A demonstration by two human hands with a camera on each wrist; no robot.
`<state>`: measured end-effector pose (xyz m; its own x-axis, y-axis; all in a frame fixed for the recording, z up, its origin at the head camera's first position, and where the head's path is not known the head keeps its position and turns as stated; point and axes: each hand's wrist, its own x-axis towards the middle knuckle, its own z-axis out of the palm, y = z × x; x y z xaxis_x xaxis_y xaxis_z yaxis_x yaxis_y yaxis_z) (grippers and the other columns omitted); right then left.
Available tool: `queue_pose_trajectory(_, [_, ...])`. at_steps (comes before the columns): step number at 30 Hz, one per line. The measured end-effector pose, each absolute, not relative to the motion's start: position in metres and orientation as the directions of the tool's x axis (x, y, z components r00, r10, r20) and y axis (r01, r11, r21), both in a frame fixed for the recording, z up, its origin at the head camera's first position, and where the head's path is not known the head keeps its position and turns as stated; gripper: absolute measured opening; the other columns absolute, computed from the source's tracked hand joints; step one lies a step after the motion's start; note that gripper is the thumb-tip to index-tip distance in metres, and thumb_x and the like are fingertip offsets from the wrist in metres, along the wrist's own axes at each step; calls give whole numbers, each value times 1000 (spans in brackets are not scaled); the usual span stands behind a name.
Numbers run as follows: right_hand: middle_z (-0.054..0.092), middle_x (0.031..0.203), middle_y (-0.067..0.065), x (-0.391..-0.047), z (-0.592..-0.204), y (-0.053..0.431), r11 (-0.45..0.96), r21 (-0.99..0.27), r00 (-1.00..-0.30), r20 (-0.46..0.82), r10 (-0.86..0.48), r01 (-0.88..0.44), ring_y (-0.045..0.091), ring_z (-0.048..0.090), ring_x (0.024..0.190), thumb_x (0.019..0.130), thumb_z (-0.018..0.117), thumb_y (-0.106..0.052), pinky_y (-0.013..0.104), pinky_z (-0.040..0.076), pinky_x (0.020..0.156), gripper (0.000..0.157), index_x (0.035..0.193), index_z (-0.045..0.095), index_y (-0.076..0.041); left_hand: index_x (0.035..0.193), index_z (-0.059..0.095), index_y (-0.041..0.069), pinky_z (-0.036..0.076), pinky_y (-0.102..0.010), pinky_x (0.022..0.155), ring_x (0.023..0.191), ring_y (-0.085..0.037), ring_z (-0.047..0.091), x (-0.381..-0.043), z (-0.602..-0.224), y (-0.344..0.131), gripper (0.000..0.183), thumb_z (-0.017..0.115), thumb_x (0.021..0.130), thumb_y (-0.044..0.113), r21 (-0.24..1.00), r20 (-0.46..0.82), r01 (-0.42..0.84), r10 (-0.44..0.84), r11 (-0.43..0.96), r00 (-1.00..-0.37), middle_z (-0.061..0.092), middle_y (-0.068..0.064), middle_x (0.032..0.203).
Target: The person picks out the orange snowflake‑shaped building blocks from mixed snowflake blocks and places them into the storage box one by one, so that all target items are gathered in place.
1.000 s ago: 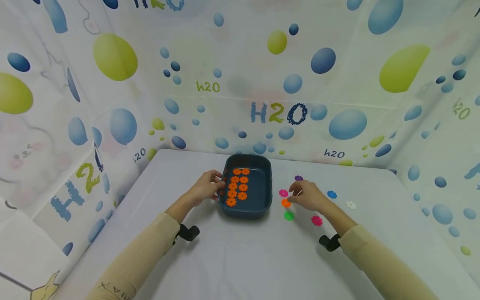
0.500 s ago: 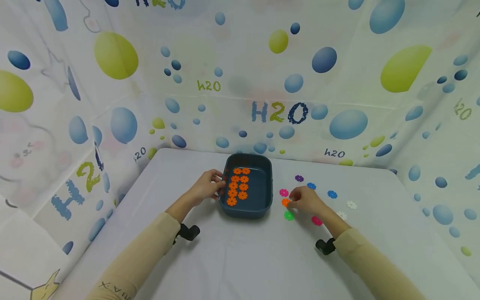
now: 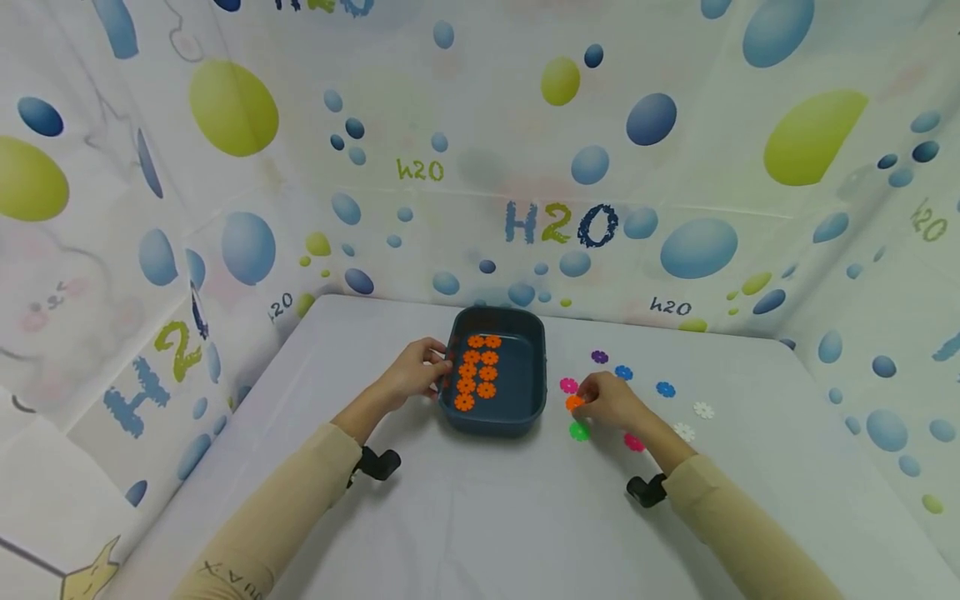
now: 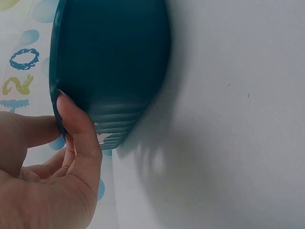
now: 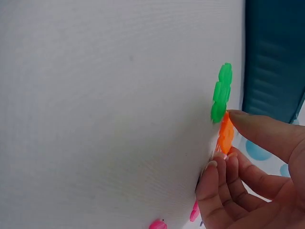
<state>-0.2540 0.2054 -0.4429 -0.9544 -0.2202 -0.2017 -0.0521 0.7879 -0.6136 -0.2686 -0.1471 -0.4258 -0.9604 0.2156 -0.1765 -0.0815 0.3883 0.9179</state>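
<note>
My left hand pinches the left rim of a dark blue-green plastic basin; the left wrist view has the thumb and fingers on either side of that rim. Several orange flower-shaped plastic pieces lie in the left half of the basin. To its right, my right hand pinches one more orange flower-shaped piece between thumb and fingers, at the tabletop. A green piece lies just in front of it, and a pink one just behind.
Further loose flower pieces lie around the right hand: purple, blue, white and deep pink, the last partly hidden by the wrist. A white cloth covers the table. A printed curtain stands behind it.
My right hand has shifted slightly left and its fingers have closed on the orange piece, uncovering a blue and a white piece. The left hand has stayed on the rim.
</note>
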Motion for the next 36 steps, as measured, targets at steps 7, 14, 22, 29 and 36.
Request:
queue_pose_trajectory(7, [62,93,9,-256,-442,210,757,-652,-954,-198,-223,-42,24,56,87,90,77,-8,31,54,76,19,105,68,-1,134,49,-5,59,-30,58,79,-22,62,-268,-426,-148,32,56,105,8,920,-180,-87,216,382,-960,60,-17,105])
queue_pose_trajectory(14, [66,90,10,-258,-440,217,688,-726,-943,-221,-250,-12,23,59,79,93,73,-7,29,55,69,13,102,68,1,135,49,-5,59,-30,59,82,-23,63,-268,-426,-150,33,56,105,8,917,-181,-87,213,388,-960,59,-17,104])
queue_pose_trajectory(22, [71,96,12,-257,-431,222,559,-827,-925,-257,-281,60,26,68,87,97,68,-10,30,60,79,20,112,66,3,134,50,-4,59,-29,58,79,-21,62,-268,-425,-149,32,56,105,9,918,-179,-87,209,387,-961,59,-17,104])
queue_pose_trajectory(29, [74,104,17,-253,-413,211,421,-907,-905,-193,-379,17,42,68,101,99,68,-14,33,61,85,27,117,65,5,133,50,-4,59,-29,57,78,-21,62,-268,-427,-148,32,56,105,8,924,-178,-85,222,373,-959,59,-15,102])
queue_pose_trajectory(36, [73,105,16,-251,-399,174,359,-933,-880,-147,-452,-28,40,68,98,99,68,-15,40,60,88,25,117,66,2,135,50,-5,59,-29,57,77,-20,62,-267,-425,-148,33,56,105,8,923,-180,-86,223,376,-958,59,-16,102])
